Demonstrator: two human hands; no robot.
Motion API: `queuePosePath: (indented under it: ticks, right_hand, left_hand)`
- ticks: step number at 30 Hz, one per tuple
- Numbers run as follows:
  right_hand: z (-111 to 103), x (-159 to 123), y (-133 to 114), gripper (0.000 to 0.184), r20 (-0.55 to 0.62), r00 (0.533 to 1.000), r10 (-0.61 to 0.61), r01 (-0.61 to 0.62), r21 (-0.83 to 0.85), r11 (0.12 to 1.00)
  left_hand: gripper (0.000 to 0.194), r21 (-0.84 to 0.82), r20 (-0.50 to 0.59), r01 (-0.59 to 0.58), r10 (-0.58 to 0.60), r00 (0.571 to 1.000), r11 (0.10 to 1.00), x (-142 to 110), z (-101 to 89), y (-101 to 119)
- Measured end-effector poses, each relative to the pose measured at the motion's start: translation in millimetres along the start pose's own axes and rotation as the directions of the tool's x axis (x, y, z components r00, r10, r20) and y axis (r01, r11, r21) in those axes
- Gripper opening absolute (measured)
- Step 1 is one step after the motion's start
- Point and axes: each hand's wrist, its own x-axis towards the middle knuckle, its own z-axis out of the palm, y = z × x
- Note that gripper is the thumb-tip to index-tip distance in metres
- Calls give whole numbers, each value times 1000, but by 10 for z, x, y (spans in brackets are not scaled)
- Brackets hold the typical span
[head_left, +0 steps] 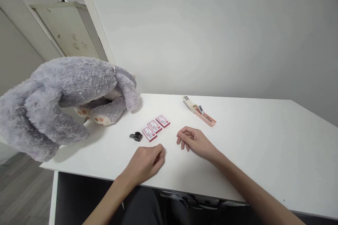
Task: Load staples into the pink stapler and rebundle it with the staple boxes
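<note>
My left hand (146, 161) rests near the table's front edge, fingers curled into a loose fist with nothing showing in it. Relaxed and slightly bent, the fingers of my right hand (194, 141) are apart above the tabletop and hold nothing. Beyond my left hand lie three small white boxes with red edges, in a slanting row: a near one (149, 133), a middle one (154, 126) and a far one (163, 121). Left of them is a small black clip-like tool (136, 136). Past my right hand, a slim pink case (206, 118) with its cream lid (188, 104) raised contains small items.
A large grey plush toy (79, 81) slumps over the left end of the white table (264, 147). A pale wall (200, 35) rises along the back edge. A metal cabinet (68, 28) stands behind at the left. Dark items hang under the front edge.
</note>
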Motion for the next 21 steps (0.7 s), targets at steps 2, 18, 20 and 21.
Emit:
queuePosePath:
  ticks: [2,18,20,21]
  right_hand:
    - [0,-2,3,33,0,1000,3,-3,-1,1000]
    - [-1,-9,-20,30,10,1000,8,-8,-16,1000]
    - [0,-11,-23,30,9,1000,9,-9,-15,1000]
    - [-1,-11,-25,30,8,1000,9,-9,-14,1000]
  left_hand:
    - [15,-1,3,3,-3,1000,1000,3,-1,-2]
    - [15,-6,7,13,-13,1000,1000,7,6,2]
    - [16,-6,5,10,-10,1000,1000,10,4,3]
    - [16,-4,2,8,-8,1000,1000,10,4,3]
